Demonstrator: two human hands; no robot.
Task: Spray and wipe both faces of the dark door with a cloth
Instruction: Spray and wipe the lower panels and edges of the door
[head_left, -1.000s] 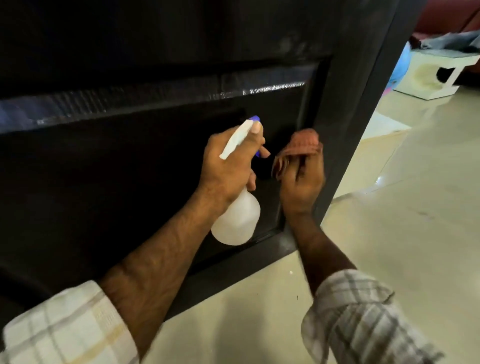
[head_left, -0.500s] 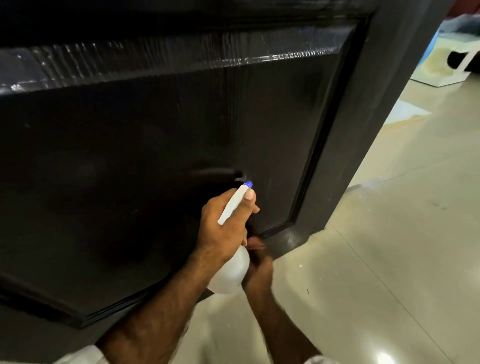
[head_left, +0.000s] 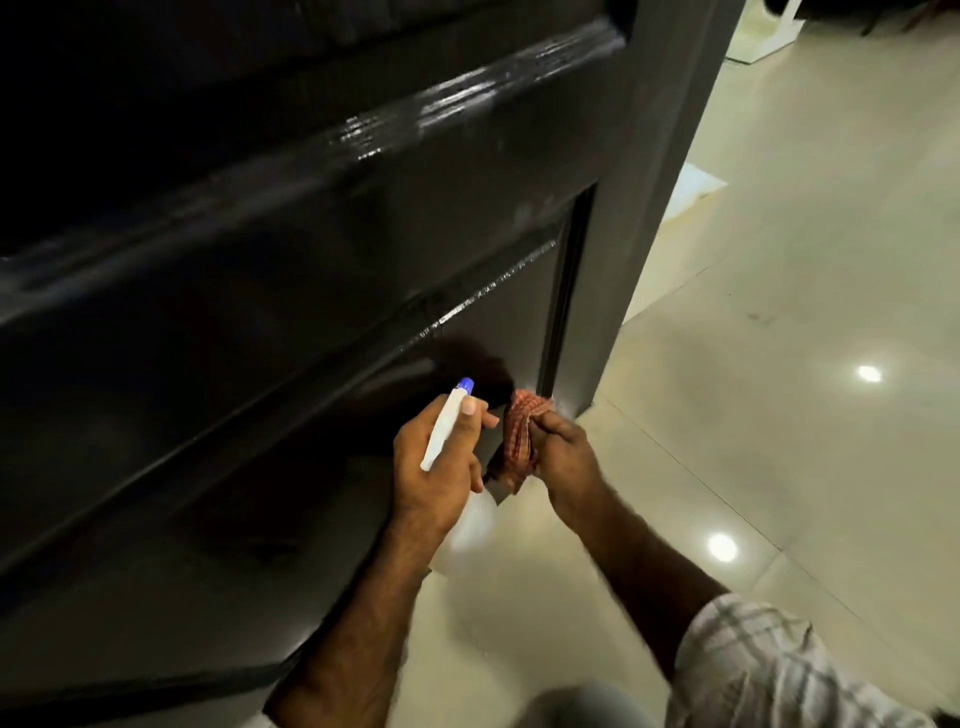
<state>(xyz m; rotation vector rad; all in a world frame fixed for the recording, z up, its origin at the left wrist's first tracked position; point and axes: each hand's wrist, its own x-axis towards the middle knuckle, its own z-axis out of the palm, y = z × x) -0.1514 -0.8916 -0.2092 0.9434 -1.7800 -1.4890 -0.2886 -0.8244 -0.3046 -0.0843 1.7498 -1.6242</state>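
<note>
The left hand (head_left: 434, 467) grips a white spray bottle (head_left: 470, 512), its blue nozzle (head_left: 465, 385) aimed at the low corner of the dark door (head_left: 311, 260). Just beside it, the right hand (head_left: 563, 452) holds a bunched red cloth (head_left: 519, 441) near the door's bottom edge, above the glossy floor (head_left: 779, 364).

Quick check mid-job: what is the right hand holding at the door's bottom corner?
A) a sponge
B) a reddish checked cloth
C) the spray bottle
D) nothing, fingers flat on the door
B: the right hand grips a bunched reddish checked cloth by the dark door, while the left hand holds the spray bottle.
</note>
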